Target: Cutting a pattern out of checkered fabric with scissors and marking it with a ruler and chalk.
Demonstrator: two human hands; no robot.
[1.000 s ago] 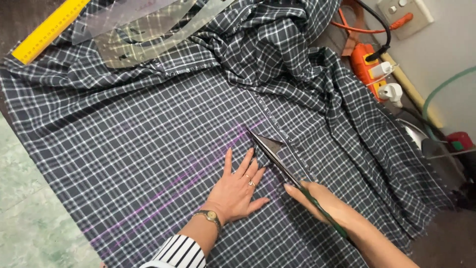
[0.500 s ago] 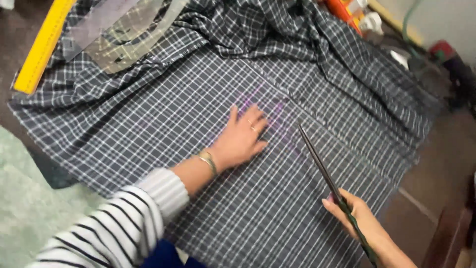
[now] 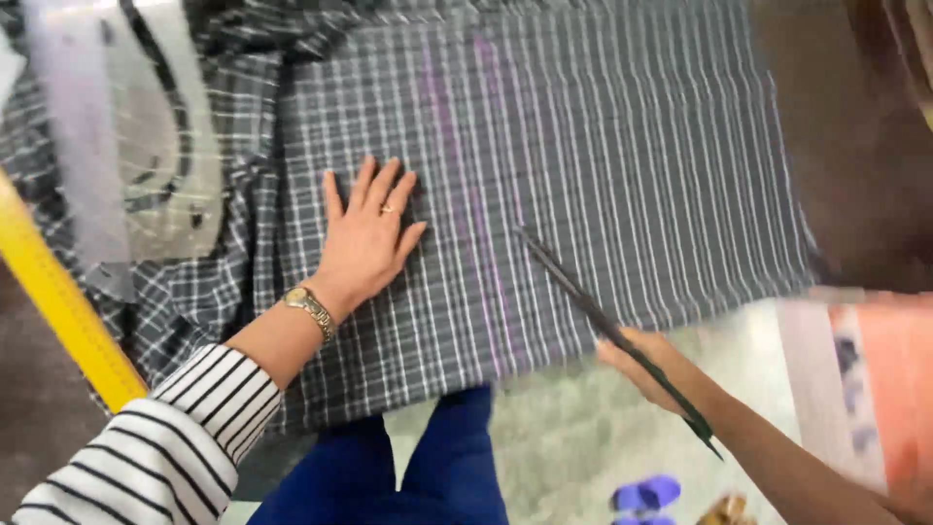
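Plaid fabric (image 3: 603, 175) lies flat on the table, soft and floppy, likely to shift. My left hand (image 3: 364, 243) presses it, palm open, fingers spread. At 4 o'clock from it, my right hand (image 3: 646, 369) grips long scissors (image 3: 593, 311), blades closed.

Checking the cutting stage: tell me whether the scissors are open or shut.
Shut, as far as the blur allows: the scissors show as one dark bar, no gap, gripped by the right hand over the checked fabric.
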